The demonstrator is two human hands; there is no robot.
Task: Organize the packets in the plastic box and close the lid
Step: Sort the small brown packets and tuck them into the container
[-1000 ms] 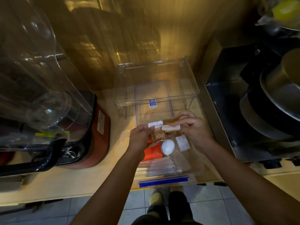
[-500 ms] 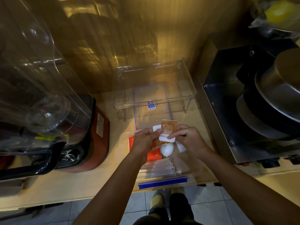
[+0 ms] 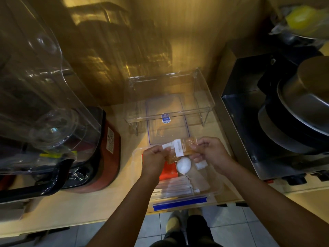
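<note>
A clear plastic box (image 3: pixel 218 190) sits at the counter's front edge with a blue clip along its near side. Inside lie an orange packet (image 3: pixel 169 172), a white egg-shaped item (image 3: pixel 183 165), a small white sachet (image 3: pixel 201 164) and a stack of long white sachets (image 3: pixel 175 186). My left hand (image 3: pixel 154 160) and my right hand (image 3: pixel 209 150) hold brown-and-white packets (image 3: pixel 183 146) between them above the box's far end. The clear lid (image 3: pixel 166 120) with blue trim lies flat behind the box.
A clear acrylic shelf riser (image 3: pixel 170 97) stands over the lid against the wall. A red-based blender (image 3: pixel 99 157) with a big clear jug is at the left. A steel appliance (image 3: pixel 249 122) with stacked pans stands at the right. Floor tiles show below the counter edge.
The packets went from level to upright and are now tilted and fanned between both hands. My right hand has shifted slightly right and up.
</note>
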